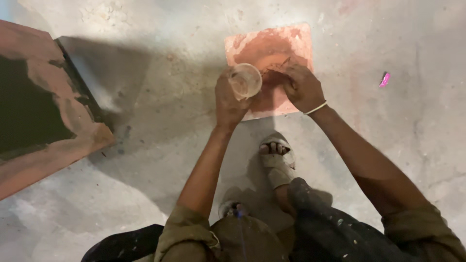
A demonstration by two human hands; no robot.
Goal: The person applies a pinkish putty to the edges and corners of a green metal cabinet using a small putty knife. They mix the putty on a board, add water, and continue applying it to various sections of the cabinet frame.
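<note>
- My left arm reached straight forward and down from the rolled olive sleeve, elbow nearly straight, wrist bent slightly inward.
- My left hand [229, 99] had its fingers wrapped around a clear cup [245, 80], clamped on its side; the cup's mouth faced up toward the camera and it was held just above the near left edge of the tile [301, 41].
- My right arm came in from the lower right, forearm angled up and left, a pale bangle [316, 108] at the wrist.
- My right hand [302, 86] lay knuckles up on the tile, fingers curled together and pressed onto the reddish smear; I could not tell whether they pinched anything.
- The tile was one square pink slab, flat on the grey floor [160, 140], right ahead of my foot.
- Counted: one cup, one tile, one bangle, two hands.
- One sandalled foot [276, 160] showed plainly, toes pointing at the tile; the other was mostly hidden by my knee.
- One large reddish slab [53, 145] sat well off to the left, with a dark patch on it.
- One small pink scrap [384, 79] lay on the floor to the right, well apart from the tile.
</note>
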